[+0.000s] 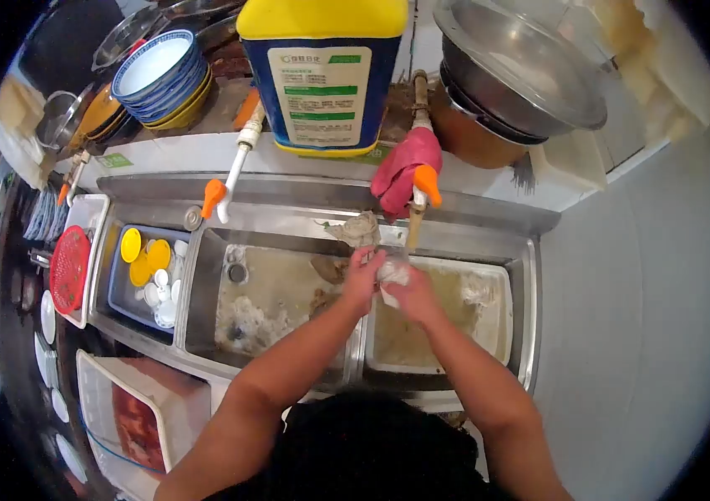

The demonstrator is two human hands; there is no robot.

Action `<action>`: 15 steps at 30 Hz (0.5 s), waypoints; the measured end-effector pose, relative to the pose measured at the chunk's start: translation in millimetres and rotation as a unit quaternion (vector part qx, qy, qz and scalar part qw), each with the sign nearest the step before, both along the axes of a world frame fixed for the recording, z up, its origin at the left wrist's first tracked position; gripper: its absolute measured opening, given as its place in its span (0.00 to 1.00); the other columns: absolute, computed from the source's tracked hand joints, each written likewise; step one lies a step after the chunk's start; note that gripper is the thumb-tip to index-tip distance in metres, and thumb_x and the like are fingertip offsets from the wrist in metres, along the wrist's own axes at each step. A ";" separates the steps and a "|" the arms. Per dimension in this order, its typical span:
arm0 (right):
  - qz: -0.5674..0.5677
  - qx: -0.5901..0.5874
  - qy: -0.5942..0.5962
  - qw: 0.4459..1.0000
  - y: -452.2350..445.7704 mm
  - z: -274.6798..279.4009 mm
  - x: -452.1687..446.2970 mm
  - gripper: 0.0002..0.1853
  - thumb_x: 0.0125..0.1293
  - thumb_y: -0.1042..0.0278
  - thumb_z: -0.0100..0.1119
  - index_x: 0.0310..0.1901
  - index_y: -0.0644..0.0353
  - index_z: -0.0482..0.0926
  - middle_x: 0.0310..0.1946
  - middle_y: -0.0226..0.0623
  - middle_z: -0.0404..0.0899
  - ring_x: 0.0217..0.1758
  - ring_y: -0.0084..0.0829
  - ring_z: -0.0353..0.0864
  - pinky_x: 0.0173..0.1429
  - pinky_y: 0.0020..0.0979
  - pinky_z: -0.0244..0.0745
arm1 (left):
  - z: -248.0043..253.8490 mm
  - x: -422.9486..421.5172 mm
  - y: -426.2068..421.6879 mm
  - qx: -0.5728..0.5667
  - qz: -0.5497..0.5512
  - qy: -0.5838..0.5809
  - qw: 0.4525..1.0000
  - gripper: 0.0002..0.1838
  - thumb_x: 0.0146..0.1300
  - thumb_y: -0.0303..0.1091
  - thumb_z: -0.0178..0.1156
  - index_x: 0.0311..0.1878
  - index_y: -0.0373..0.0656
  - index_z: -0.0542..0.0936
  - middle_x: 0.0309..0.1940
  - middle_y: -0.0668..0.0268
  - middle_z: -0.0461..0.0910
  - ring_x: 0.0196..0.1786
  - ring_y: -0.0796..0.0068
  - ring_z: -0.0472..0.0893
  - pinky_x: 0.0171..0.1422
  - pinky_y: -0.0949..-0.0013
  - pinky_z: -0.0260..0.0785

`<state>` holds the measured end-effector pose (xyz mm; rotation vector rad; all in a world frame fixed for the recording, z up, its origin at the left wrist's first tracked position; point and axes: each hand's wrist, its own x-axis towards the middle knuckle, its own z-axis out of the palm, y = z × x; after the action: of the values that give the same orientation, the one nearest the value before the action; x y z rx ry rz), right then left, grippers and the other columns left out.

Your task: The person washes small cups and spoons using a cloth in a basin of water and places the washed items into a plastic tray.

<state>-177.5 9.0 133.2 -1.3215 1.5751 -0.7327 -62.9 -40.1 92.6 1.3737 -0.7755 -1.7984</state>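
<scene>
My left hand (362, 280) and my right hand (410, 294) come together above the divider between two sink basins. Between them is a small pale, shiny thing (393, 270), partly covered by fingers; its kind cannot be made out. Both hands are closed around it. Just beyond my left hand, a crumpled greyish cloth (358, 229) lies at the back end of the divider. Below my right hand, the right basin holds a white tub (501, 330) of cloudy water. Murky water with foam (253, 321) stands in the middle basin, along with brownish lumps near the divider.
A blue-and-yellow jug (322, 92) stands behind the sink. Two orange-handled taps (215, 199) reach over the basins, one with a pink cloth (405, 174) on it. Left are a blue-grey tub (125, 284) of small dishes and a red basket (69, 269). Metal bowls (530, 63) sit back right.
</scene>
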 end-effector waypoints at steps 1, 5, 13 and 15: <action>-0.104 0.076 -0.295 0.947 -2.9 -0.9 -1.0 0.23 0.46 0.68 0.66 0.47 0.58 0.76 0.39 0.41 0.79 0.47 0.45 0.76 0.59 0.45 0.67 | -10.3 -1.5 -7.8 0.028 0.017 0.136 0.990 0.14 0.64 0.41 0.55 0.49 0.47 0.73 0.42 0.66 0.76 0.43 0.70 0.77 0.43 0.67 0.70; 0.157 -0.301 0.285 0.896 -7.0 -12.8 -13.9 0.19 0.54 0.68 0.62 0.50 0.55 0.78 0.42 0.42 0.80 0.48 0.42 0.79 0.54 0.42 0.71 | -5.9 -4.8 -26.2 0.155 -0.036 0.284 0.945 0.12 0.64 0.40 0.54 0.45 0.44 0.75 0.35 0.63 0.79 0.40 0.66 0.79 0.48 0.60 0.72; 0.030 -0.077 0.123 0.989 -11.0 -10.3 -12.7 0.20 0.54 0.66 0.60 0.51 0.54 0.76 0.44 0.42 0.78 0.54 0.42 0.76 0.64 0.49 0.60 | -26.9 -20.6 -40.2 0.153 -0.020 0.261 0.953 0.13 0.64 0.40 0.53 0.42 0.39 0.75 0.35 0.60 0.79 0.37 0.63 0.79 0.44 0.58 0.73; 0.109 -0.164 0.258 0.946 -8.4 -11.4 -18.8 0.19 0.55 0.65 0.60 0.50 0.56 0.76 0.43 0.42 0.79 0.52 0.42 0.76 0.63 0.49 0.62 | -25.3 -18.0 -40.6 0.105 -0.038 0.237 0.965 0.13 0.63 0.39 0.53 0.41 0.38 0.75 0.34 0.60 0.79 0.36 0.63 0.79 0.42 0.58 0.74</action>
<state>-196.3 0.6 121.8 -2.0253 1.7106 -0.5491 -80.9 -80.7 67.3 0.9801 -0.3923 -2.2039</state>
